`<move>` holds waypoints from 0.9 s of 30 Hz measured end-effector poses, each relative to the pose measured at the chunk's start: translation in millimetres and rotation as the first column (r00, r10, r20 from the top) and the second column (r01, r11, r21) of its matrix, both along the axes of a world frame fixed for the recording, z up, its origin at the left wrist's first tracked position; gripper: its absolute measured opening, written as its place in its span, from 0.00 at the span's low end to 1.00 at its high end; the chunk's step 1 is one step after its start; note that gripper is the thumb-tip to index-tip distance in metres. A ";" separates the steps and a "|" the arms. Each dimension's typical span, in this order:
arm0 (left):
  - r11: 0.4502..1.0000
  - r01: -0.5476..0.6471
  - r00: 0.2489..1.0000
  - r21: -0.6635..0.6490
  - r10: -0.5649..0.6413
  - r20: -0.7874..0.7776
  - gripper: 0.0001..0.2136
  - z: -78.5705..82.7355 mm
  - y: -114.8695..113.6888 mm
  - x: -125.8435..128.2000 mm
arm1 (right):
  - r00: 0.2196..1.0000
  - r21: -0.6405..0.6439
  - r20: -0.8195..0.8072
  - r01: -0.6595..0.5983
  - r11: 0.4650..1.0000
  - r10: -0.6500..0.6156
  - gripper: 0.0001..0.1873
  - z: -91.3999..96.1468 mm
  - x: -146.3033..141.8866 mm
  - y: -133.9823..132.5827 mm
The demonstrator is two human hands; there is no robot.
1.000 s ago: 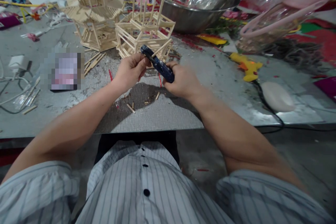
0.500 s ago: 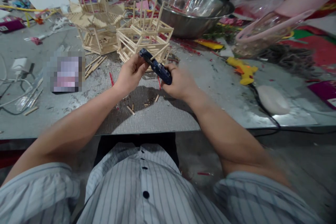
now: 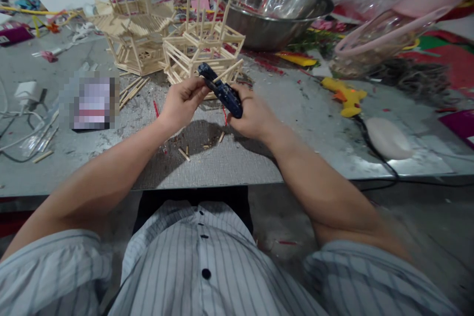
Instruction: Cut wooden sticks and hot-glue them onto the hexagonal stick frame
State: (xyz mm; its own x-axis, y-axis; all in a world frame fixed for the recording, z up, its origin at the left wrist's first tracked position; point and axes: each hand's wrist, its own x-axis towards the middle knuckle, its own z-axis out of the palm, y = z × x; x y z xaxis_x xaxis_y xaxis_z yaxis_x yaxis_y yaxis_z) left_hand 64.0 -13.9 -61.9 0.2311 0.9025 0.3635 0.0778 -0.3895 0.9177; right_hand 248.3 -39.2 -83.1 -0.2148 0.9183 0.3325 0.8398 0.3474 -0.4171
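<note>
My right hand [image 3: 252,116] is closed around the handles of a dark blue cutting tool [image 3: 222,91], whose head points up and left. My left hand [image 3: 183,101] pinches a thin wooden stick [image 3: 226,71] that runs through the tool's head and sticks out to the upper right. Both hands hover over the grey table [image 3: 229,158], just in front of an open lattice frame of wooden sticks [image 3: 202,44]. Short cut stick pieces [image 3: 185,152] lie on the table below my hands.
A taller stick pagoda model [image 3: 129,24] stands at the back left, loose sticks [image 3: 131,90] beside it. A steel bowl [image 3: 274,12] sits behind the frame. To the right lie a yellow glue gun [image 3: 346,96] with a black cord and a pink-rimmed basket [image 3: 381,34]. A charger and cables [image 3: 25,94] lie left.
Almost nothing differs. My hands have stayed together on the tool and stick, shifting only slightly as my head moved.
</note>
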 end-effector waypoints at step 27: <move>0.918 0.390 0.914 -0.070 -0.376 0.154 0.18 -17.1 24.6 -6.2 | 0.973 -0.031 -0.056 -0.226 0.974 0.224 0.42 -7.2 18.0 13.2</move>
